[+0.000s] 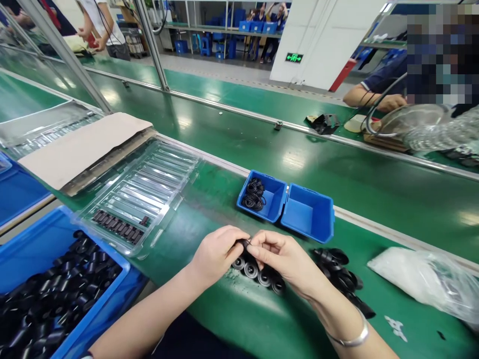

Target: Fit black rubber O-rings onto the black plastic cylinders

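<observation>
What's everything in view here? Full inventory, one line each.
small black rubber ring: one, black, pinched between both hands' fingertips
round black plastic caps: a short row, count unclear, black, on the green belt under the hands
small blue plastic bins: two, blue, side by side beyond the hands; the left one holds black rings
pile of black plastic parts: one pile, black, right of the hands
large blue plastic crate: one, blue, near left, full of black cylindrical parts
clear plastic blister tray: one, clear, left of centre, one row of dark pieces
brown cardboard sheet: one, tan, far left
clear plastic bag: one, whitish, far right
left hand: on the ring
right hand: on the ring, silver bracelet at the wrist
</observation>
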Motion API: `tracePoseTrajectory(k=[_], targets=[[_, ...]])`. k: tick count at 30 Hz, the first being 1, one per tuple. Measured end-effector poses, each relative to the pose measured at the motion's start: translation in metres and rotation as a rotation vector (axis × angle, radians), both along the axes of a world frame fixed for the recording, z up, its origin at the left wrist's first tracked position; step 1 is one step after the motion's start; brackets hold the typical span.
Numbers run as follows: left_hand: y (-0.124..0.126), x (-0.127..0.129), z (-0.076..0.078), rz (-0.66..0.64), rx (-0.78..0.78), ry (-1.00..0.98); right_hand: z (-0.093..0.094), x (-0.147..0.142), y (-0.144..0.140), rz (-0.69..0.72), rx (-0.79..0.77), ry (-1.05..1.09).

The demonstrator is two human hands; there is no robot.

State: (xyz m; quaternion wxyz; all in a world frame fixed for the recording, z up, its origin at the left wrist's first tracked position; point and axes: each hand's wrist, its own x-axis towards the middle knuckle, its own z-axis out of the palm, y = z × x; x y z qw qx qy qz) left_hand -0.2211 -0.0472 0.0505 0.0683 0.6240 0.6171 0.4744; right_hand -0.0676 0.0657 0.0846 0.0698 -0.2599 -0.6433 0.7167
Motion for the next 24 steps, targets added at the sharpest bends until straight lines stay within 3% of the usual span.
tracePoseTrajectory(k=[7,11,13,17,21,24], targets=[[-0.005,-0.011,-0.001,-0.075,-0.001,-0.029,-0.002,-0.005,0.008,-0.023,-0.024,-0.020],[-0.012,-0.017,-0.004,-0.058,-0.034,-0.202,-0.001,-0.014,0.009,-0.006,-0.067,-0.006],[-0.015,-0.018,-0.006,-0.043,-0.054,-0.400,-0.001,-0.019,0.010,0.003,-0.056,0.007],[-0.020,-0.024,-0.006,0.008,-0.031,-0.835,-0.005,-0.028,0.014,-0.001,0.182,-0.017],[-0.024,-0.032,-0.007,0.081,-0.059,-0.909,-0.011,-0.036,0.014,0.083,0.499,-0.048],[-0.029,-0.035,-0.013,0.092,-0.115,-0.906,-0.018,-0.042,0.013,0.126,0.653,-0.054]])
